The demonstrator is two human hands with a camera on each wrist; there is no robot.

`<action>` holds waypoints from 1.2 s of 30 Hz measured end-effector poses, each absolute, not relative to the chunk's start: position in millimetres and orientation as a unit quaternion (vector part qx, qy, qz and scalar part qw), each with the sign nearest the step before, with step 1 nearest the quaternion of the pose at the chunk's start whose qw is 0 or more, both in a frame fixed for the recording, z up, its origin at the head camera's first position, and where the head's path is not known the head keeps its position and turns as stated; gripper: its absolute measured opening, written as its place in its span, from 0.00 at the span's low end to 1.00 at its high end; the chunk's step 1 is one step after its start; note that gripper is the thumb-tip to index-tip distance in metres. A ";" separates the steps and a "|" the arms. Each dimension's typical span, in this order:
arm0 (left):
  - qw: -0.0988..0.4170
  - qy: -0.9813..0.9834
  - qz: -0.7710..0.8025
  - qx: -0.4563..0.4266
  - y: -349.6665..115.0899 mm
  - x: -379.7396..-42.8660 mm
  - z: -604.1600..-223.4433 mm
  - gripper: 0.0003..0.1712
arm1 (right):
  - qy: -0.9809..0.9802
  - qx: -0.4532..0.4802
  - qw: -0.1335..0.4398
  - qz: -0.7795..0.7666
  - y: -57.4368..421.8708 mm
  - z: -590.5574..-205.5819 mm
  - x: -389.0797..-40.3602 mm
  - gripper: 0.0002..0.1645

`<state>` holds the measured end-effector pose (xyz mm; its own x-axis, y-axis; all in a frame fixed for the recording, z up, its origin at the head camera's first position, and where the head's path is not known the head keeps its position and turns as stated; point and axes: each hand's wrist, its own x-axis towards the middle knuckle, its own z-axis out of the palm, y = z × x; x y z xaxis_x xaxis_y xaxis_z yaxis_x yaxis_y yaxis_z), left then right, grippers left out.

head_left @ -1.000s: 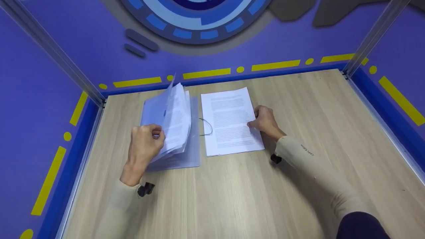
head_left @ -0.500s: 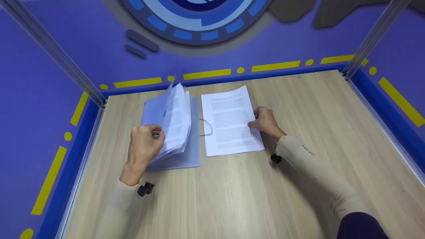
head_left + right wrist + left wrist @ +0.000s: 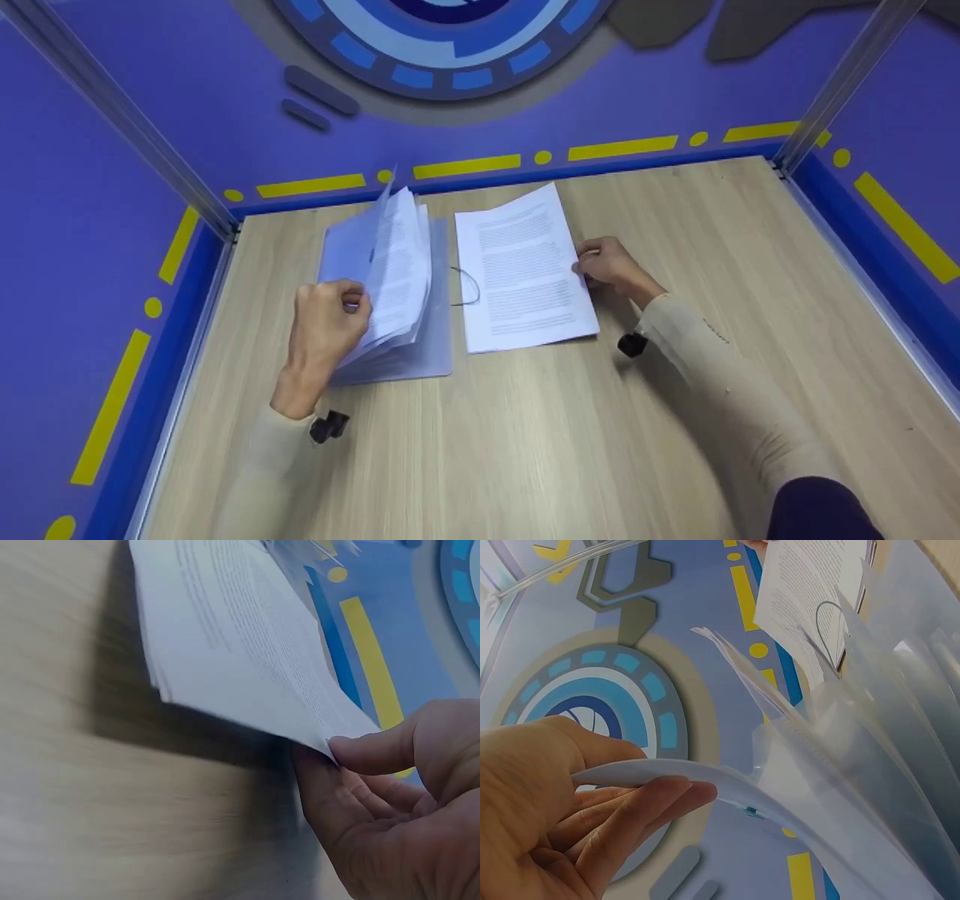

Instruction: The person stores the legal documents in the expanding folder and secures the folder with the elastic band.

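Observation:
An open plastic folder [image 3: 431, 352] with clear sleeves of printed sheets lies at the left of the table. My left hand [image 3: 328, 322] pinches the edge of its raised cover and leaves; in the left wrist view the thumb lies on one side of the page [image 3: 652, 771] and the fingers on the other. To the right lies a stack of printed paper [image 3: 525, 285]. My right hand [image 3: 609, 264] pinches the stack's right edge, thumb on top and fingers beneath. In the right wrist view this edge of the paper [image 3: 247, 682] is lifted off the table.
A thin dark cord loop [image 3: 477, 287] reaches from the folder over the left edge of the stack. The wooden table [image 3: 510, 442] is bounded by blue printed panels [image 3: 225, 112] at the back and sides, with metal posts in the corners.
The right hand has moved slightly right and up, raising the right side of the paper stack, whose top corner now bends upward. The left hand and folder have stayed in place.

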<state>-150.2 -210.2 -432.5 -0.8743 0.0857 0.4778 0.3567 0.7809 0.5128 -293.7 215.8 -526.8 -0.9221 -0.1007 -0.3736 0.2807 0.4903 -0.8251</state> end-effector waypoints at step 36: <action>0.227 -0.909 -0.332 -0.109 -220.6 -147.3 -432.7 0.06 | 0.777 0.031 0.188 -0.600 267.2 -504.0 -278.6 0.24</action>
<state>-147.3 -220.6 -432.7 -0.8726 0.0482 0.4861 0.3499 0.7561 0.5531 -278.6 267.2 -504.0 -0.9272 -0.1776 -0.3298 0.2739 0.2791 -0.9204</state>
